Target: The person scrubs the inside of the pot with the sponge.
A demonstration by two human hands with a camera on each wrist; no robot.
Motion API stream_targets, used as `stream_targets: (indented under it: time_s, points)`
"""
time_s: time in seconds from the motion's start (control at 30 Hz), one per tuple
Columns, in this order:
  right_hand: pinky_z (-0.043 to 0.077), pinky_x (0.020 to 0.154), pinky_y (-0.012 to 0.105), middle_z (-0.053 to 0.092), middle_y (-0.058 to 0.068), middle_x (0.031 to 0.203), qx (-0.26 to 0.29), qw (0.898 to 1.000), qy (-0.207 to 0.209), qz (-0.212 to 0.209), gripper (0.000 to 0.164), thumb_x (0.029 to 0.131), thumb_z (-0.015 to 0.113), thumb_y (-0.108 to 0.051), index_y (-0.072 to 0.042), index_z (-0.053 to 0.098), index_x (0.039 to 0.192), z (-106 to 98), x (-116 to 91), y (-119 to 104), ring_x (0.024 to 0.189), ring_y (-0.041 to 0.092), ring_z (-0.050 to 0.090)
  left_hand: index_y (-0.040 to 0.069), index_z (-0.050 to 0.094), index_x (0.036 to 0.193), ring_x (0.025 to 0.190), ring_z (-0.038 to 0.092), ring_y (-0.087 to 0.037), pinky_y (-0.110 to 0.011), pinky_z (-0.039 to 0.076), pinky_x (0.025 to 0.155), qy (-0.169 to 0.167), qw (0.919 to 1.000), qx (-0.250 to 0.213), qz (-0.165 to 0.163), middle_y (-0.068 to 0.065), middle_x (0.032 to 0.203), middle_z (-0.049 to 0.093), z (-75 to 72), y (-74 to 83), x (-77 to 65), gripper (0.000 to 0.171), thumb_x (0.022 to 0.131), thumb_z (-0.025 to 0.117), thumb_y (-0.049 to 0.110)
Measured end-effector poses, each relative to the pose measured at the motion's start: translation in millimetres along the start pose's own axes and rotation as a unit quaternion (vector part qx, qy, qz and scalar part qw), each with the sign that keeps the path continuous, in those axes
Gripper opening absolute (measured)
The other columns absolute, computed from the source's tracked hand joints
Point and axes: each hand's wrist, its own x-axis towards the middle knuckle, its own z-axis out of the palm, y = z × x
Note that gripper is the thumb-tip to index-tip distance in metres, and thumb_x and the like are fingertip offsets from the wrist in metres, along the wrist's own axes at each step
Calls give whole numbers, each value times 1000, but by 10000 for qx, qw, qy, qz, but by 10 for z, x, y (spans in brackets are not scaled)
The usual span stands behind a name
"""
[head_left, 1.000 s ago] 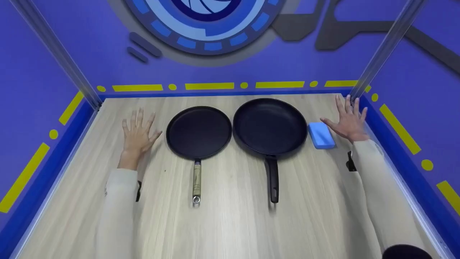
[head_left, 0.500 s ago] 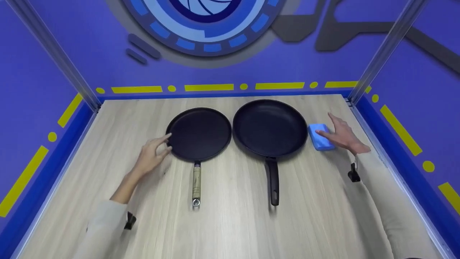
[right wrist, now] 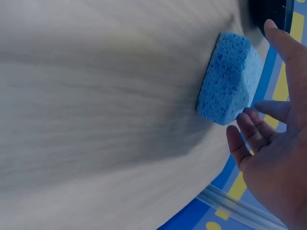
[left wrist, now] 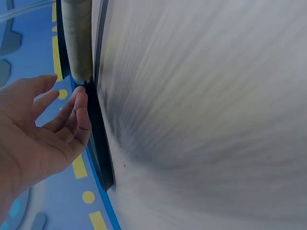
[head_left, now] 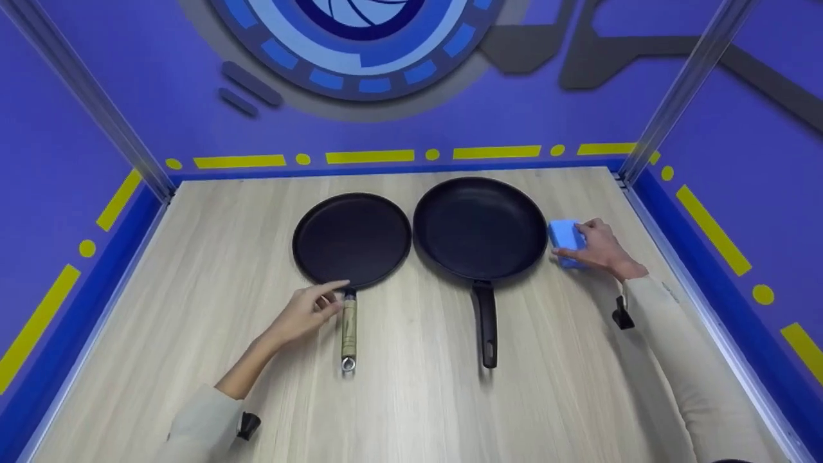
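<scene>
A flat black pan [head_left: 352, 239] with a green patterned handle [head_left: 349, 328] lies on the left. My left hand [head_left: 307, 315] hovers at the join of pan and handle, thumb and fingers apart; in the left wrist view that hand [left wrist: 43, 124] has loosely bent fingers beside the handle [left wrist: 78, 43], without a grip. To the right, my right hand [head_left: 599, 247] is over a blue sponge [head_left: 563, 233]. In the right wrist view the fingers of that hand [right wrist: 283, 158] reach the side of the sponge [right wrist: 225, 79], while the thumb stands away from it.
A deeper black frying pan [head_left: 479, 228] with a black handle [head_left: 487, 328] lies between the flat pan and the sponge, nearly touching both. The wooden tabletop [head_left: 418, 399] is bounded by blue walls [head_left: 360, 135] at the back and sides.
My left hand has moved from beside the flat pan, right and nearer, to its handle. My right hand, first spread beyond the sponge, has come down around it. Pans and sponge keep their places.
</scene>
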Motion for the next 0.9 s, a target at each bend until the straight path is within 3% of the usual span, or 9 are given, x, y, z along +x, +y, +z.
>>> stream_targets:
  time_s: [0.13, 0.23, 0.47, 0.67, 0.8, 0.9]
  points:
    - [35, 100, 72, 32, 44, 144, -132, 9995, 91, 258, 95, 92, 72, -45, 18, 30, 150, -3, -32, 18, 130, 59, 33, 0, 60, 139, 91, 69, -29, -34, 61, 82, -63, 9998, 153, 100, -18, 105, 70, 76, 32, 15, 44, 99, 68, 14]
    - [37, 106, 72, 31, 46, 143, -40, 9989, 38, 468, 100, 92, 72, -46, 19, 26, 151, -17, -34, 27, 128, 59, 35, 1, 60, 139, 92, 69, -29, -39, 62, 83, -29, 9997, 245, 85, -16, 104, 71, 110, 51, 17, 44, 98, 69, 15]
    - [48, 107, 65, 45, 47, 136, 300, 9975, -154, 620, 101, 90, 73, -48, 25, 31, 146, -59, -6, 61, 121, 51, 49, -4, 59, 138, 85, 68, -24, -29, 60, 76, 9, 9997, 222, 37, -15, 98, 72, 165, 69, -18, 46, 97, 70, 14]
    - [44, 112, 66, 41, 46, 142, 382, 9960, -302, 746, 97, 91, 74, -43, 25, 32, 145, -88, 12, 78, 128, 53, 47, -6, 50, 145, 83, 65, -19, -18, 55, 64, -428, 9975, -295, -474, -22, 110, 68, 193, 107, -75, 60, 96, 72, 19]
    - [41, 114, 67, 38, 46, 143, 268, 9969, -249, 697, 94, 92, 73, -40, 25, 31, 146, -175, 59, 77, 132, 56, 43, -7, 45, 148, 80, 66, -18, -22, 57, 57, -547, 9940, -576, -753, -26, 114, 65, 171, 141, -80, 69, 93, 76, 21]
    - [39, 115, 68, 36, 47, 144, 286, 9965, -222, 751, 94, 92, 72, -38, 25, 28, 147, -272, 65, 50, 133, 56, 41, -6, 42, 150, 78, 67, -17, -28, 61, 60, -607, 9919, -746, -831, -27, 114, 63, 164, 155, -107, 73, 92, 78, 19]
